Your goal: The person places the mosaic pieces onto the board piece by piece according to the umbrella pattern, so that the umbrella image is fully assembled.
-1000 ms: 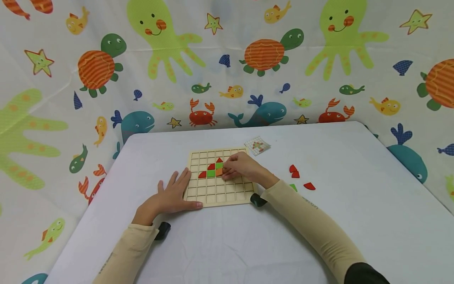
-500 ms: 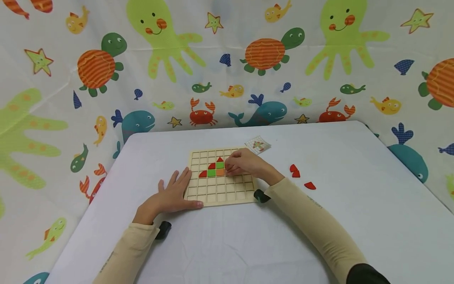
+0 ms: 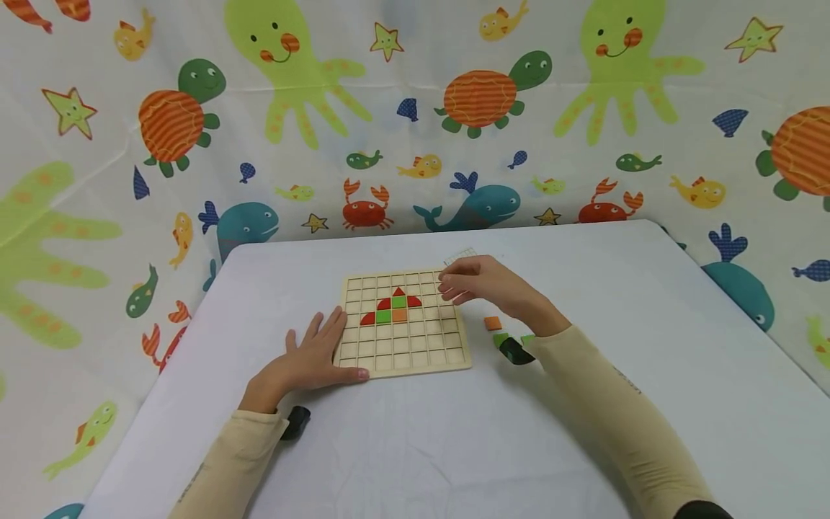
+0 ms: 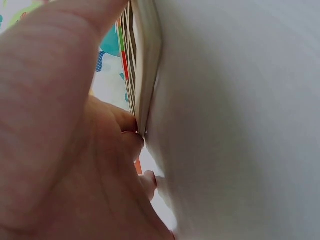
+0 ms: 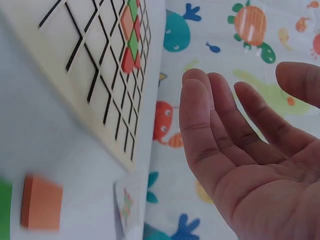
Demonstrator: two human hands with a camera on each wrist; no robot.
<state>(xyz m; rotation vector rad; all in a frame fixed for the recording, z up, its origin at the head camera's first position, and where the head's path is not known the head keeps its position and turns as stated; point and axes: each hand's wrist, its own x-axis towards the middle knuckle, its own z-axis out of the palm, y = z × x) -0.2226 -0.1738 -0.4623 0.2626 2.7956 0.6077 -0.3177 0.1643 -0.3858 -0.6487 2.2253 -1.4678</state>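
A wooden grid board (image 3: 421,353) lies on the table, its cells partly filled with coloured tiles. A red triangle (image 3: 398,292) tops a green square (image 3: 398,302), which has a red rounded tile (image 3: 413,301) at its right. Lower left are an orange square (image 3: 399,314), another green square (image 3: 384,316) and red rounded tiles (image 3: 367,318). My left hand (image 3: 305,364) is spread at the board's left edge, thumb at the near corner. Above the board's right edge hovers my right hand (image 3: 483,285); its fingers are loosely bent with nothing between them (image 5: 250,150).
Right of the board lie a loose orange square (image 3: 493,323) and green pieces (image 3: 500,339), partly behind the right wrist's black camera (image 3: 516,352). A printed pattern card (image 3: 460,254) sits behind the board, mostly hidden by the right hand. A sea-animal cloth (image 3: 363,130) hangs behind.
My right hand has let go of the red rounded tile beside the upper green square and moved right, off the tiles. Its arm now hides the loose red pieces. The left hand stays put.
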